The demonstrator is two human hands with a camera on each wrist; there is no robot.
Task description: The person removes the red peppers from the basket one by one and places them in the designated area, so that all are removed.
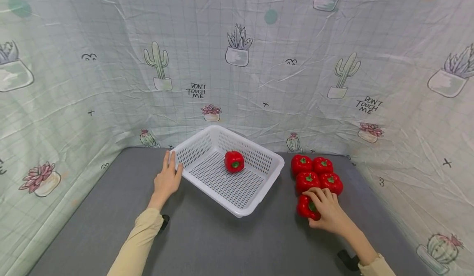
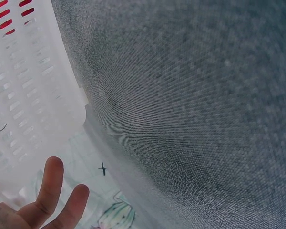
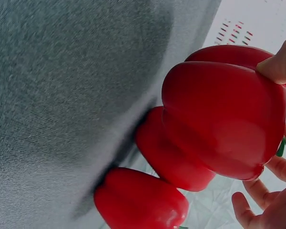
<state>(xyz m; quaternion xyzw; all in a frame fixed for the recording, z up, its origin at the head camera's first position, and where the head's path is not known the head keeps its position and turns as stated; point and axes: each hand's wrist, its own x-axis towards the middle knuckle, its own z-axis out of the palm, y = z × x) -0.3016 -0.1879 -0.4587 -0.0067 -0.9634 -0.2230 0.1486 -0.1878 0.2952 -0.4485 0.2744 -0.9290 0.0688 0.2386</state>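
Note:
My right hand grips a red bell pepper from above, at the near end of a cluster of red bell peppers. In the right wrist view, the thumb presses the side of the held pepper, and the fingers reach round its stem end. Two other peppers appear behind it, low in that view. At the left corner of a white plastic basket, my left hand rests with its fingers fairly straight. One red bell pepper lies on its side inside the basket.
A grey cloth-like surface lies under everything. Behind and at both sides hangs a pale curtain printed with cacti. The basket stands turned, one corner toward me, with the pepper cluster to its right.

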